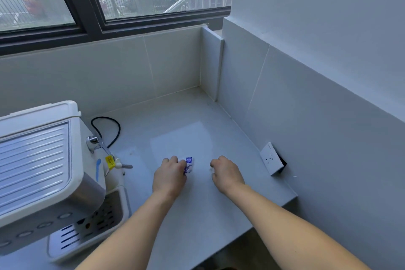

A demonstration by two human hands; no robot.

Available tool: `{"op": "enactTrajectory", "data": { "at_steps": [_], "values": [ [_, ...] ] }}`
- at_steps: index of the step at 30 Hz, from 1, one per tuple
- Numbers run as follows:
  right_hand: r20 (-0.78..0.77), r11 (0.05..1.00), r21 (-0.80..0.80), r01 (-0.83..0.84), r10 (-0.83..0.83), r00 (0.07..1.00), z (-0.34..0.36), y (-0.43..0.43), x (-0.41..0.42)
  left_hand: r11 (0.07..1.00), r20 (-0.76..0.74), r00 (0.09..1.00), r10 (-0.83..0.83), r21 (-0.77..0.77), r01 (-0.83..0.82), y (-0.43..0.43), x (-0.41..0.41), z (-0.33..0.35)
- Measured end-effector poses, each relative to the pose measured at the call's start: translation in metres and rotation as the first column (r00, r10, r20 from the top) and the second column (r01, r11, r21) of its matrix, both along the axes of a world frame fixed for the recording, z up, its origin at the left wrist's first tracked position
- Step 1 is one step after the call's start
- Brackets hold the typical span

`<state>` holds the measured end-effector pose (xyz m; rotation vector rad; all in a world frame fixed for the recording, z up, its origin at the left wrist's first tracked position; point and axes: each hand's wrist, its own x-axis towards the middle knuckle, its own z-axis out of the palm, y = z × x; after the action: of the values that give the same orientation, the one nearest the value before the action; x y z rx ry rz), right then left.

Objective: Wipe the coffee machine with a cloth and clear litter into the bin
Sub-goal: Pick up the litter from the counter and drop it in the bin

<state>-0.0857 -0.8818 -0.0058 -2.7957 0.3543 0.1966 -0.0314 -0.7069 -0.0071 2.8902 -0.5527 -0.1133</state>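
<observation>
A white coffee machine stands at the left of the pale counter, with its steam wand and drip tray facing me. My left hand rests on the counter in the middle, its fingers closed on a small blue-and-white wrapper. My right hand is a little to the right, fingers curled over a tiny white scrap. No cloth or bin is in view.
A black cable loops behind the machine. A loose white wall socket hangs off the right wall just above the counter. The counter ends at a front edge on the right. A window runs along the back.
</observation>
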Motion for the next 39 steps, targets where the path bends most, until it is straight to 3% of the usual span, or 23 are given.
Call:
{"op": "enactTrajectory", "data": {
  "at_steps": [17,39],
  "values": [
    [0.066,0.996,0.047,0.082,-0.085,0.994,0.015,-0.034,-0.158,0.996,0.051,0.997,-0.051,-0.072,0.055,-0.021,-0.145,0.027],
    [0.042,0.936,0.026,0.350,-0.351,0.935,0.007,0.018,-0.287,0.925,0.078,0.932,-0.354,-0.114,0.361,0.016,-0.232,0.016]
  ]
}}
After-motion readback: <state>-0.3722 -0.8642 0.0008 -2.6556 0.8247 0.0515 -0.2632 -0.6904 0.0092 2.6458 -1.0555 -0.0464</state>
